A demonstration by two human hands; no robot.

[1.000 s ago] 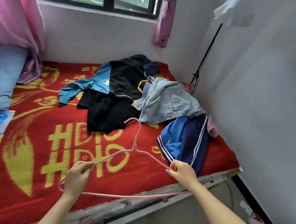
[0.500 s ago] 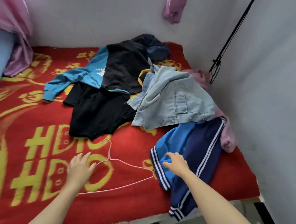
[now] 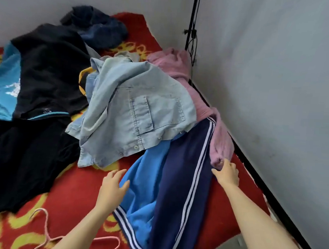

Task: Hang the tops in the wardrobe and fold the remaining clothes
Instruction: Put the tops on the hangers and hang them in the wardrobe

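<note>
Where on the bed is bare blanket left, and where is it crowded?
Largest bare patch: red blanket near-left, bordered by the black garment, denim shirt and left hand; pink hanger at its near edge. A narrow strip lies between the striped blue garment and the wall, crossed by the right arm. Middle and back are piled.

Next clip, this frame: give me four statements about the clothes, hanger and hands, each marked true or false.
1. The pink hanger lies on the red blanket, in neither hand. True.
2. The denim shirt overlaps the striped garment. True.
3. The left hand grips the denim shirt. False: it is open, beside the blue edge of the striped garment.
4. The pink garment lies far from the wall. False: it runs along the wall, with the right hand open at its near end.
</note>
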